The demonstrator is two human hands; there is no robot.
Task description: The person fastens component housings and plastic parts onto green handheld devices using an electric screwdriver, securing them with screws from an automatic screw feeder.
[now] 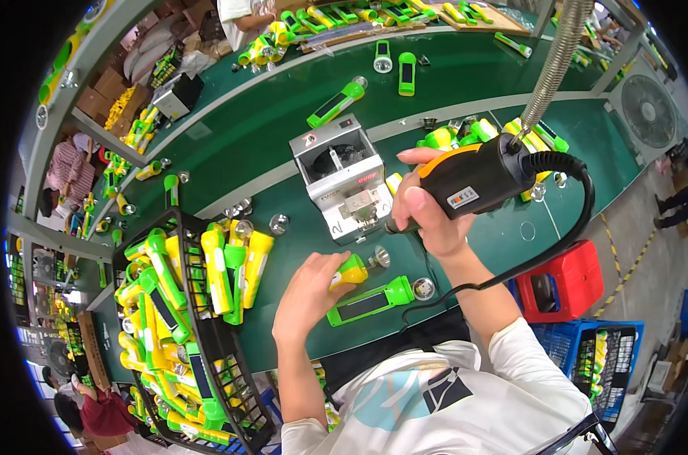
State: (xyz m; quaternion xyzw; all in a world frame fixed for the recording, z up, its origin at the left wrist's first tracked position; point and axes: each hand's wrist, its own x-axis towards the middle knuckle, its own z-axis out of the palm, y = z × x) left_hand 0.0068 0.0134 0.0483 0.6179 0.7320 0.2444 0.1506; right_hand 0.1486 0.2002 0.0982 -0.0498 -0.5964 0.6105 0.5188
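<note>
My right hand (439, 220) is wrapped round a black and orange electric screwdriver (477, 178), whose tip points toward the front of a grey screw feeder (344, 178). My left hand (314, 292) grips a yellow and green flashlight (351, 271) low over the green bench. A clear, shiny reflector (379, 258) sticks out of that flashlight's head end. Just in front of it lies a green flashlight (370, 301) with a dark solar panel, its own reflector (424, 288) at the right end. Fingers of my left hand hide much of the held flashlight's body.
A black basket (200, 303) heaped with flashlights stands at left, several more beside it. A coiled spring (549, 72) holds the screwdriver from above, and its black cable (526, 265) loops over my right forearm. Beyond the feeder runs a green conveyor belt (253, 136). A red stool (568, 280) stands at right.
</note>
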